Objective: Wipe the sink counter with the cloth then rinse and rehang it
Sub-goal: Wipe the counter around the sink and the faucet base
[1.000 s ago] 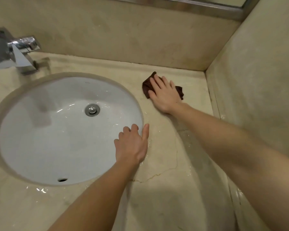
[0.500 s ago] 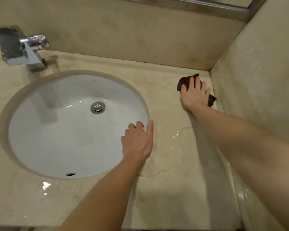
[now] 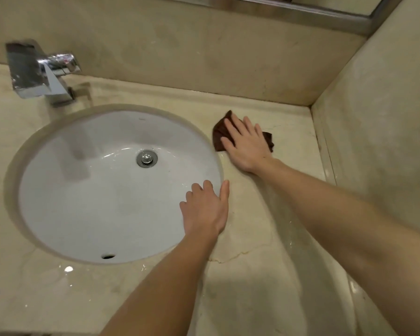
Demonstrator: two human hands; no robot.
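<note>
Right hand (image 3: pixel 246 146) flat, fingers spread, pressing dark cloth (image 3: pixel 219 137) on worktop (image 3: pixel 264 275) just right of basin (image 3: pixel 58 146), to wipe. Nothing clamped in its grip. Left hand (image 3: pixel 205 212) open, resting on basin edge, probably for support. Wet patches remain.

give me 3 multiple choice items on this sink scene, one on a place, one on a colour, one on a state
1. Where is the cloth?
A. in the basin
B. on the counter right of the basin
C. hung on the faucet

2. What colour is the cloth?
A. dark brown
B. white
C. blue

3. How is the right hand on the cloth?
A. pinching a corner
B. flat, pressing it down
C. not touching it

Key:
1 B, it lies on the counter between the basin and the side wall.
2 A, dark brown edges show around the fingers.
3 B, the palm and spread fingers lie on top of it.
</note>
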